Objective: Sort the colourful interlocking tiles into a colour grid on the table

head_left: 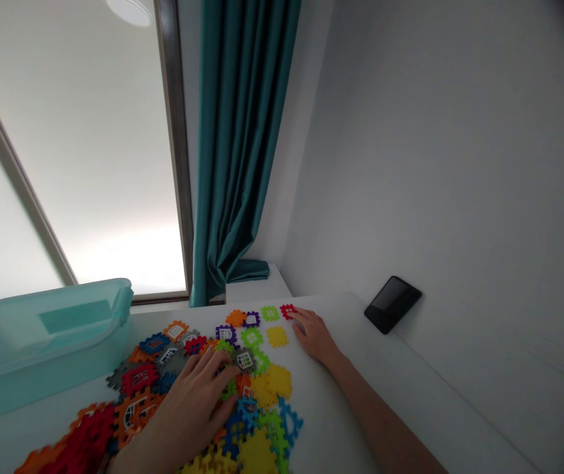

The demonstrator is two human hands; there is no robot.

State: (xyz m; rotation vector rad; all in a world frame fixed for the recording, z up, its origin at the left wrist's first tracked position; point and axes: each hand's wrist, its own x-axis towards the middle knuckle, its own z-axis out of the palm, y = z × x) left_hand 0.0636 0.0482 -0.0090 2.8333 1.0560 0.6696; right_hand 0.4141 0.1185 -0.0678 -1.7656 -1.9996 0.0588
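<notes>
My left hand (200, 395) lies over the pile of notched plastic building tiles, its fingers apart. Its fingertips touch or hover by a green tile (224, 347); what is under the palm is hidden. Close to its index finger lies a grey window tile (245, 359). My right hand (314, 334) rests flat at the far right of the tiles, fingers stretched out and thumb apart. Those fingertips lie on the edge of a red tile (287, 311). Left of it is a green window tile (270, 313), and nearer me a yellow tile (277, 336).
A translucent teal bin (49, 355) stands on the white table (331, 421) at the left. A black tablet-like device (393, 304) leans against the right wall. Beyond the table hangs a green curtain (242, 145). More yellow tiles (258, 453) are heaped near me.
</notes>
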